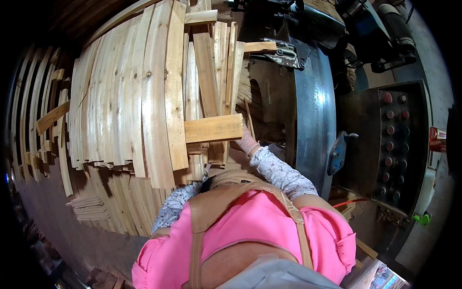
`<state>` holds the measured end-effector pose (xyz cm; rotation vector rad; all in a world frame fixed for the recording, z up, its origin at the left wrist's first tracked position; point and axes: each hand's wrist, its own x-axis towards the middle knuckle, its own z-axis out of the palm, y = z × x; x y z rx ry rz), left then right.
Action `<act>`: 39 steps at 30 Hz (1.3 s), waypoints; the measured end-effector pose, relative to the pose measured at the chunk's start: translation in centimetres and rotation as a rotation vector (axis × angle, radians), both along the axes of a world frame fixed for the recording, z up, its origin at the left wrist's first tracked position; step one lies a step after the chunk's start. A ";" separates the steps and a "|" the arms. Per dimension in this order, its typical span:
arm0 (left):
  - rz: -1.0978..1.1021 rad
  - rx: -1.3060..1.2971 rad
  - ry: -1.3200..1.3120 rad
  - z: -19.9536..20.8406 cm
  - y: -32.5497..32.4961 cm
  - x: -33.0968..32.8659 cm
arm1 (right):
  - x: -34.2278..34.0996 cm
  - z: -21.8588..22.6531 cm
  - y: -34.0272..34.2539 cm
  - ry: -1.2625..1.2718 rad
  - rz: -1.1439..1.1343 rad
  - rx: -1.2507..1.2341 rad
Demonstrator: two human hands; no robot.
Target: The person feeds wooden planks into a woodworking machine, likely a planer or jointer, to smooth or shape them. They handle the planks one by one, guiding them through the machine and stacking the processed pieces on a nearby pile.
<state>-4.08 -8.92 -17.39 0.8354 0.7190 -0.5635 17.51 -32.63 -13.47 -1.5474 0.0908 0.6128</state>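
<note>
My right hand (248, 141), in a pale pink glove, is low beside the right edge of a stack of wooden boards (211, 67). It is close to the end of a short crosswise board (214, 128), which hides part of the fingers, so I cannot tell whether they grip anything. The left forearm, in a white floral sleeve (178, 204), reaches under the near ends of the boards. That hand is hidden there. Long pale planks (125, 86) lie side by side in a broad layer left of the crosswise board.
A metal machine with a curved bluish side (315, 111) stands close on my right. Beyond it is a control panel with several buttons (394, 144), and a motor (397, 26) sits at the far right. More slats (36, 106) are stacked at the left, and lower boards (122, 200) lie nearer me.
</note>
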 end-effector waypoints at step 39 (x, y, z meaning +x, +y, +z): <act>-0.050 -0.291 0.011 0.4 -3.8 5.2 | -8.5 14.2 -25.0 -0.449 -0.438 -1.390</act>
